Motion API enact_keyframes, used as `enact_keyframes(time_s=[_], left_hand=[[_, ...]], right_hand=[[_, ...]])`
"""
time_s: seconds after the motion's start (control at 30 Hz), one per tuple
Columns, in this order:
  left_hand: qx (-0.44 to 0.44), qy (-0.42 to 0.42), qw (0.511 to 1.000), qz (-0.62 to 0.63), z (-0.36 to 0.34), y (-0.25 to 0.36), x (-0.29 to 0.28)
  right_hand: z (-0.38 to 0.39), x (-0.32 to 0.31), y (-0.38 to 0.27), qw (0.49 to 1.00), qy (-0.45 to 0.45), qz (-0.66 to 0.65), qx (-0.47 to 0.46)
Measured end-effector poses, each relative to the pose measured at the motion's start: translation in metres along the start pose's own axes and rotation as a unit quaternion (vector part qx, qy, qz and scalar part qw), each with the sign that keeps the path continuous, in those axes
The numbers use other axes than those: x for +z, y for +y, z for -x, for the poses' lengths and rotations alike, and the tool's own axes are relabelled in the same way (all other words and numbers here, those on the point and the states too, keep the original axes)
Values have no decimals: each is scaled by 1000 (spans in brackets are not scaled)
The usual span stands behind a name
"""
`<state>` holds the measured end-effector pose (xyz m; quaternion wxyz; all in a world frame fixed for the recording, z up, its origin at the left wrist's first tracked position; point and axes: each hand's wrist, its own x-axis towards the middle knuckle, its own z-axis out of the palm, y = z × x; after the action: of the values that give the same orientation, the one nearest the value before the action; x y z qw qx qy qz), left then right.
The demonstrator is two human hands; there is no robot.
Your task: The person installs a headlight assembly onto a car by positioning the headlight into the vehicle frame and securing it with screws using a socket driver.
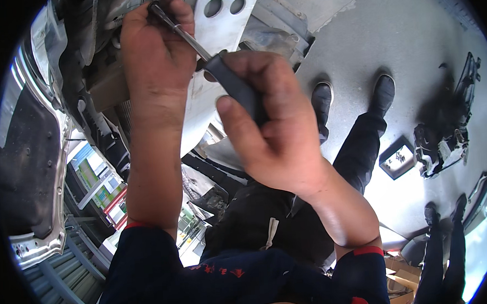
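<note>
Right hand [277, 120]: fingers clamped on the driver handle [235, 85], likely for leverage
Left hand [160, 52]: near the shaft [192, 41], perhaps steadying (finger closure unclear)

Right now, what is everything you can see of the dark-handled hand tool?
The hand tool has a thick dark handle, a slim, shiny, metal-looking shaft and a dark tip. It slants toward the upper left, partly in front of a pale, holed panel. The right hand wraps the handle; the tip end overlaps the left hand, exact contact unclear.
</note>
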<state>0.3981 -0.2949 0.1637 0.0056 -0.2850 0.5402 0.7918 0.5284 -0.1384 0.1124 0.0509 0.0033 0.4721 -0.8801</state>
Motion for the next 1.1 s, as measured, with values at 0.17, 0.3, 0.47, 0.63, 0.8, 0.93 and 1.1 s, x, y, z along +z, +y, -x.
enact_keyframes(time_s=[0.17, 0.3, 0.47, 0.63, 0.8, 0.93, 1.1], left_hand=[[-76, -160, 982, 66, -36, 16, -36], [-28, -105, 994, 21, -50, 10, -34], [-76, 3, 997, 21, -57, 23, 4], [-31, 145, 987, -63, -58, 24, 26], [-20, 219, 971, -95, -72, 27, 38], [-44, 253, 963, -86, -85, 25, 41], [-26, 268, 959, -91, -96, 12, 30]], right_hand=[[-20, 1, -2, 989, 40, 121, -79], [-38, -2, -14, 980, 48, 176, -77], [-75, -4, -45, 969, 22, 241, -41], [-107, 12, -71, 972, -8, 236, -1], [-134, 15, -68, 964, -17, 264, 9], [-151, 14, -64, 945, -38, 324, 8], [-164, 10, -51, 921, -74, 382, -25]])
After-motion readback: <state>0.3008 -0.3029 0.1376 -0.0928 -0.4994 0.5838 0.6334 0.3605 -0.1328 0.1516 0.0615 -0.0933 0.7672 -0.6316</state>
